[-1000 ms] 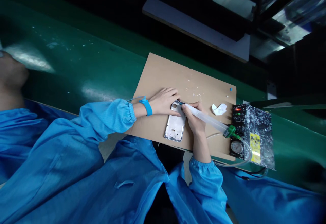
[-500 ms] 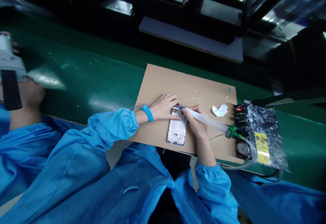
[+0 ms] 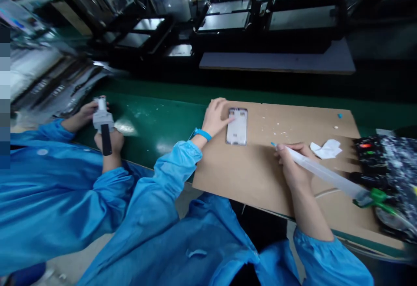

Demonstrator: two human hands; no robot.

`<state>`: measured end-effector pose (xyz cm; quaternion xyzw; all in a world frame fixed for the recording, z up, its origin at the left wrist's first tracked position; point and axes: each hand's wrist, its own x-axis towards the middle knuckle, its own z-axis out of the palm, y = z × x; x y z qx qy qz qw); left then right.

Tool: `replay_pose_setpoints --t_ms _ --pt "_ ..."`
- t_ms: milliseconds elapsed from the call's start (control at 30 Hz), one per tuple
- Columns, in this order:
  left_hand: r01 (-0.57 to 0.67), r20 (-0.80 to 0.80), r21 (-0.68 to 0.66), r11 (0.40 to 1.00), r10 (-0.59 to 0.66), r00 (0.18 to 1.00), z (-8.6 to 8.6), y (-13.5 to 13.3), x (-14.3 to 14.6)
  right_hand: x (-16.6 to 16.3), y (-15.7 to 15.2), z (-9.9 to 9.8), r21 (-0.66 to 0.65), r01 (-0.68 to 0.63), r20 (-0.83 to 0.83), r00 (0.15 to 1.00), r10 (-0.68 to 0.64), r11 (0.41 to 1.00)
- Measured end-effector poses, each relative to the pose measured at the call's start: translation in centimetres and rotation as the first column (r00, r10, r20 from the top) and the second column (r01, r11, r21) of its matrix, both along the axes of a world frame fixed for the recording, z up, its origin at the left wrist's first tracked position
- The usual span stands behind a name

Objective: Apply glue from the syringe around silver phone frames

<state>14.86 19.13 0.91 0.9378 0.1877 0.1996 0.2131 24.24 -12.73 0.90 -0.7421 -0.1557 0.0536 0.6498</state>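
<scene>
My right hand [image 3: 295, 164] is closed around a translucent glue dispensing syringe [image 3: 325, 175] with a blue needle tip. The syringe tilts over the cardboard, its tip to the right of a phone frame [image 3: 237, 132]. That silvery frame lies flat near the back left of the board, with cutouts at its far end. At its left side, my left hand [image 3: 215, 119] has its fingers apart. The thumb reaches over the frame's left edge and seems to touch it. A blue wrist strap [image 3: 203, 134] circles my left wrist.
Cardboard [image 3: 241, 169] covers part of the green bench [image 3: 163, 116]. Crumpled white tissue [image 3: 326, 149] lies beside a black, white-speckled dispenser box [image 3: 391, 160], joined to the syringe by tubing. On the left, a co-worker's hands [image 3: 109, 140] hold a grey-white tool. Dark racks stand behind.
The phone frame has moved toward the back of the cardboard along with my left hand. My right hand has drawn the syringe off the frame to the right. The view has shifted left.
</scene>
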Motion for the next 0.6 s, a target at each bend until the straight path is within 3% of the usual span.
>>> replay_pose_setpoints --t_ms 67,167,367,500,600 --pt "-0.230 0.071 0.021 0.973 0.228 0.971 0.3 3.1 -0.3 0.1 -0.1 0.1 0.029 0.043 0.017 0.999 -0.044 0.999" --pt "-0.341 0.058 0.055 0.939 0.338 0.940 0.4 5.3 -1.0 0.0 -0.1 0.2 0.035 0.052 0.018 0.998 -0.053 0.998" --pt "-0.191 -0.039 0.123 0.974 0.197 0.980 -0.1 4.2 -1.0 0.2 -0.2 0.0 0.054 0.101 0.038 0.994 -0.104 0.993" --pt "-0.157 -0.109 0.125 0.980 0.171 0.979 -0.1 3.9 -0.9 2.0 -2.4 -0.3 0.126 0.266 0.096 0.956 -0.278 0.956" --pt "-0.160 -0.155 0.116 0.980 0.177 0.972 0.1 3.8 -0.8 3.4 -5.3 -0.3 0.028 0.392 0.232 0.892 -0.388 0.919"
